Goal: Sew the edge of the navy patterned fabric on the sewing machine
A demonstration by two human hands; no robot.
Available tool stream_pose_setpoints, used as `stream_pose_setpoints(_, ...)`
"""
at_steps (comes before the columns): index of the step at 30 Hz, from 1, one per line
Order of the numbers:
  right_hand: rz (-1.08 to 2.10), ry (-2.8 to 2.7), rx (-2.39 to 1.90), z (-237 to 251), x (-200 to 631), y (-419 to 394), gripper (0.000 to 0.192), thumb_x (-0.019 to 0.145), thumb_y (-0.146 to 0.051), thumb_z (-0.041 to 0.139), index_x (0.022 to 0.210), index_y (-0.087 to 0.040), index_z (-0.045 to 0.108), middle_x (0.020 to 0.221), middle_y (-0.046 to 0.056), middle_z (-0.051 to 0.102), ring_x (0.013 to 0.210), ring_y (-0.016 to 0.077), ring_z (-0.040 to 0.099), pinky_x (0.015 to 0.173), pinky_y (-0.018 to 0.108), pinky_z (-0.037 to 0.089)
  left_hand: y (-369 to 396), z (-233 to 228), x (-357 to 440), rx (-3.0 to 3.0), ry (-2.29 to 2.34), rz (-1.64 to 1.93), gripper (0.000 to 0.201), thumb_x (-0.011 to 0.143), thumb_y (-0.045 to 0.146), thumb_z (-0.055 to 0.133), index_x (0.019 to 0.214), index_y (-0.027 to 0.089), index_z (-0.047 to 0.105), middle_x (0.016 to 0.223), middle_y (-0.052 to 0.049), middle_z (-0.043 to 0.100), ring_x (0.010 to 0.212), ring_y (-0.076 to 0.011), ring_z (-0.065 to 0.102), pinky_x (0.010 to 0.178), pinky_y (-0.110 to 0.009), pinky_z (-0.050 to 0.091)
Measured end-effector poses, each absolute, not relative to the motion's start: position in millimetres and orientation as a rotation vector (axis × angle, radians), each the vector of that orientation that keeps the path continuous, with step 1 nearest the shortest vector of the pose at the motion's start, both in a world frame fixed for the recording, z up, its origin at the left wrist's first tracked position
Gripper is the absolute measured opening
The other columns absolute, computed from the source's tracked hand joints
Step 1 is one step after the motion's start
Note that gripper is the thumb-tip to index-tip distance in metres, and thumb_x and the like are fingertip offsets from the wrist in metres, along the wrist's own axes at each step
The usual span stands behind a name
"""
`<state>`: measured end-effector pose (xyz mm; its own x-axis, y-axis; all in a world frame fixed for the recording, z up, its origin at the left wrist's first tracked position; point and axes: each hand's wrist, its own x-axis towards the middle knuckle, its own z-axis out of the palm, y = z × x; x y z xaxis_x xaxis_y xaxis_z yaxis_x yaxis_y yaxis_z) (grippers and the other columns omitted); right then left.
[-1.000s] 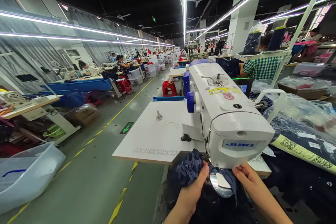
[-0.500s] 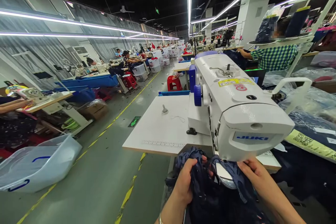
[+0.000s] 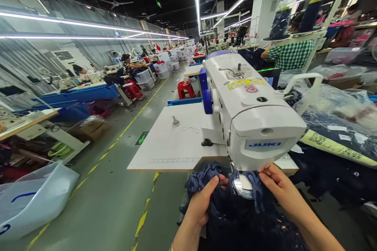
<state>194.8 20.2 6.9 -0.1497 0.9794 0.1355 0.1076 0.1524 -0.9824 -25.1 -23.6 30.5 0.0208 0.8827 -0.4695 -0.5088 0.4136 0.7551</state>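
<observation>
left hand (image 3: 203, 200) at 6 o'clock of frame, closed on a bunched fold of dark navy fabric (image 3: 235, 219), thumb on top, fingers curled under. right hand (image 3: 279, 188) at 5 o'clock, fingertips pinching the same fabric at its upper edge, directly under the head of the white sewing machine (image 3: 253, 113). fabric heaped low centre, between both hands and spilling toward the bottom edge; a pale oval patch (image 3: 243, 186) showing between the hands, under the machine face. machine standing on a white table (image 3: 167, 145), blue handwheel (image 3: 207, 101) on its side at 9 o'clock of the body. small thread and a metal stud (image 3: 175, 121) lying on the table at 9 o'clock of the machine. bagged dark goods with a yellow label (image 3: 332, 147) at 3 o'clock. clear plastic bin (image 3: 32, 200) on the floor at 8 o'clock. red stool (image 3: 186, 88) at 12 o'clock beyond the table. person in a checked shirt (image 3: 290, 55) seated at 1 o'clock; further workers along the aisle at 10 o'clock.
</observation>
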Motion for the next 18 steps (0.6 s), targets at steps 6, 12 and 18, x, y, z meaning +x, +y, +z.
stream_pose_setpoints(6,1.293,-1.584,-0.972,25.3,217.2,-15.1,0.017,0.077,-0.009,0.047,0.065,-0.021,0.05,0.062,-0.004,0.044,0.057,0.0109,0.039,0.053,0.021,0.033,-18.8,19.9,-37.3,0.528,1.28,1.152,0.029,0.073,0.038,0.07,0.089,0.015,0.068,0.072,0.001,0.07,0.064,-0.0094,0.063,0.064,-0.019,0.052)
stream_pose_setpoints(12,1.502,-1.72,-1.246,4.8,287.4,-33.3,0.018,0.077,-0.01,0.045,0.085,-0.02,0.058,0.066,-0.004,0.049,0.055,0.0099,0.04,0.052,0.021,0.033,-12.8,14.2,-54.8,0.482,1.368,1.078,0.041,0.067,0.038,0.075,0.102,0.019,0.065,0.081,-0.001,0.072,0.075,-0.0146,0.066,0.071,-0.025,0.054)
stream_pose_setpoints(18,1.204,-2.114,-1.841,-61.9,324.1,-38.6,0.022,0.077,-0.015,0.048,0.091,-0.018,0.065,0.078,0.007,0.066,0.075,0.0238,0.062,0.068,0.033,0.047,-14.6,20.0,-52.4,1.059,1.362,0.962,0.037,0.082,0.042,0.058,0.053,0.019,0.055,0.056,0.003,0.055,0.073,-0.0101,0.054,0.096,-0.02,0.037)
